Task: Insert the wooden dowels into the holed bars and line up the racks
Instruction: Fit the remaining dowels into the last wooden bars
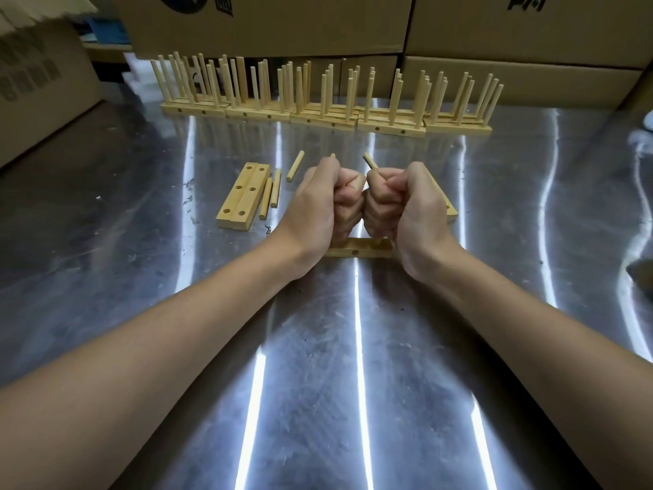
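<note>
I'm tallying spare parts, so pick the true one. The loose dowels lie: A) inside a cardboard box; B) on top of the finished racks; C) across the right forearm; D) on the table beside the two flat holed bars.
D: three loose dowels lie flat on the metal table, right next to the two flat holed bars.

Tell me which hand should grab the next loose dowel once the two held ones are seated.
Left, probably. The loose dowels lie just to the left of the left hand, beside the spare holed bars. The right hand would have to cross over the left to reach them.
</note>
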Demonstrator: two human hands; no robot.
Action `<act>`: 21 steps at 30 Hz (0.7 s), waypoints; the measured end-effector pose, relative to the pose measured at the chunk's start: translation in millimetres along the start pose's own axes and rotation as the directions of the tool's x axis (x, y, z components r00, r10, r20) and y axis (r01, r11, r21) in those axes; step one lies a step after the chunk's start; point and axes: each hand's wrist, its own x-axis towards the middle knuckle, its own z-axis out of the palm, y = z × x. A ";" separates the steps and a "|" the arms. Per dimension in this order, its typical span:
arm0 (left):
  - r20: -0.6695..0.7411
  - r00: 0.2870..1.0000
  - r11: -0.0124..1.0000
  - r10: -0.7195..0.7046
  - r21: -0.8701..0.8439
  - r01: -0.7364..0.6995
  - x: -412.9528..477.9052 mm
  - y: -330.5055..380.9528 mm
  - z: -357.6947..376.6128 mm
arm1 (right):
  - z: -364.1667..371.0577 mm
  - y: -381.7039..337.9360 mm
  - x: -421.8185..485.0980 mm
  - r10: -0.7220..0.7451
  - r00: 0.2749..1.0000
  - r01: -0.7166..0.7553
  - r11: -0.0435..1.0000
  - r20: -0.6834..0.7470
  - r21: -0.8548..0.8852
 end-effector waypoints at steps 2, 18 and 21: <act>-0.014 1.000 1.000 0.008 0.006 -0.008 0.2 -0.5 1.2 | 1.0 0.6 -1.0 -0.006 1.000 0.006 1.000 -0.019 0.022; -0.081 0.992 0.996 0.092 0.014 -0.091 -2.4 -1.9 8.1 | 9.7 0.6 -6.2 -0.042 0.994 0.040 0.999 -0.099 -0.017; -0.084 0.992 0.996 0.094 0.018 -0.093 -2.3 -2.6 7.2 | 11.2 2.2 -6.9 -0.053 0.994 0.052 0.999 -0.100 -0.015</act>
